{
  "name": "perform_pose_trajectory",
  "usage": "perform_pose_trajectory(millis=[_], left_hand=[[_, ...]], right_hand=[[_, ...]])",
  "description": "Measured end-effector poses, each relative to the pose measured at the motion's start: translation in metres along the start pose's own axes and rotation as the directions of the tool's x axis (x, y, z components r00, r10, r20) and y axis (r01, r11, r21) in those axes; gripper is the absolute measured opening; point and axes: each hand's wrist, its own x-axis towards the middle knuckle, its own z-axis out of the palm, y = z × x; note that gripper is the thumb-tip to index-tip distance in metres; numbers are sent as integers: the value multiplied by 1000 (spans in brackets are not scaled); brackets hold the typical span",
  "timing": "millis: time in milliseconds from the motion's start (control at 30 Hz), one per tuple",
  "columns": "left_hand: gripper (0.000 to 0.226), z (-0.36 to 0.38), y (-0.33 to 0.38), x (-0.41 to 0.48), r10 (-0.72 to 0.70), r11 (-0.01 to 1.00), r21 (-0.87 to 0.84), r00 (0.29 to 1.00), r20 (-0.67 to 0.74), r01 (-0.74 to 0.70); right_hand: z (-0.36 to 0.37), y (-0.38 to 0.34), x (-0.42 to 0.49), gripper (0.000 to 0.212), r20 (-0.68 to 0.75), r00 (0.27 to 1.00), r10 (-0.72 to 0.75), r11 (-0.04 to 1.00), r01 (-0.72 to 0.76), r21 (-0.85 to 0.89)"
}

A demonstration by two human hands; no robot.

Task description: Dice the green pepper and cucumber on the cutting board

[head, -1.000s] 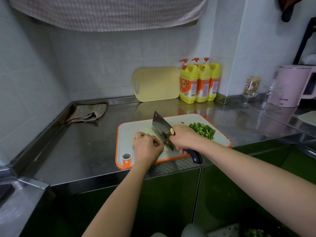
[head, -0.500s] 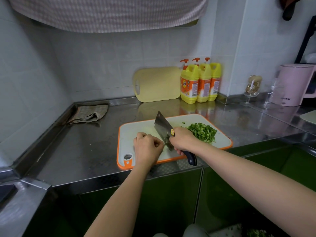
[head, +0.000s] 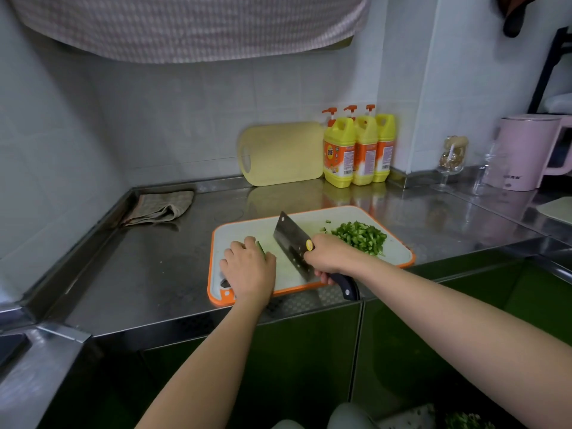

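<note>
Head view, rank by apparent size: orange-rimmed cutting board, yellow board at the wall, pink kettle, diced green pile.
1. orange-rimmed cutting board: largest, though also nearest the camera.
2-3. yellow board and pink kettle: look alike; the kettle is cropped at the frame edge, so unranked.
4. diced green pile: smallest.

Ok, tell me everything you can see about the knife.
The knife is a cleaver: a broad rectangular steel blade with rivets and a round yellow sticker near its dark handle. The right hand grips it where blade meets handle; the handle's butt sticks out past the cutting board's front edge. The blade leans, its edge seemingly down on the board, between the left hand, which holds the cucumber, and the diced pepper.
</note>
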Motion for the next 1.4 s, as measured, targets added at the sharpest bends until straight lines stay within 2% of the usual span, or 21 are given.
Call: perform_pose_trajectory(millis=[67, 233, 400, 467, 600, 700, 767, 833, 900, 1033, 1233, 1300, 1367, 1400], left_hand=[[41, -1, -3, 3, 9, 1000, -1, 998, 60, -9], [48, -2, -6, 8, 39, 983, -184, 985, 166, -8], [49, -5, 2, 7, 103, 951, -307, 971, 215, -33], [50, -4, 6, 5, 118, 955, -292, 964, 237, -45], [44, -7, 2, 3, 106, 963, -266, 967, 231, -42], [51, -12, -4, 3, 97, 988, -138, 969, 226, -66], [48, -14, -4, 4, 87, 996, -48, 971, 225, -78], [34, -16, -3, 7, 56, 998, -43, 973, 225, -48], [25, -20, 1, 10, -12, 993, -112, 970, 244, 40], [28, -20, 12, 9, -61, 946, -284, 949, 309, 154], [53, -18, 13, 5, 27, 988, -150, 937, 350, 27], [49, -22, 12, 4, 77, 989, -146, 946, 316, -32], [32, -22, 6, 4, 161, 971, -218, 947, 279, -101], [35, -19, 1, 5, 210, 958, -250, 936, 281, -140]], right_hand=[[-10, 9, 4, 21, -18, 999, 44, 999, -43, 21], [-24, 27, 9, 24, -64, 992, 106, 991, -100, 83], [-21, 24, 8, 21, -89, 996, 15, 992, -4, 123], [-16, 19, 5, 18, -44, 999, -13, 994, 17, 110], [-16, 17, 2, 20, -18, 999, 38, 998, -38, 42], [-21, 22, 2, 20, -78, 996, 48, 998, -45, 45], [-21, 23, 1, 22, -69, 997, 29, 996, -23, 85], [-18, 21, -1, 19, -39, 999, 11, 993, -7, 114], [-14, 19, -3, 18, -21, 1000, 10, 993, -7, 114], [-9, 15, -2, 20, -15, 999, 31, 996, -30, 83], [-7, 2, -4, 23, -22, 1000, 13, 998, -14, -61], [-7, 1, -4, 24, -22, 1000, 16, 997, -18, -77], [-7, 2, -3, 24, -23, 1000, 17, 997, -19, -73], [-7, 3, -3, 23, -26, 1000, 17, 998, -18, -67]])
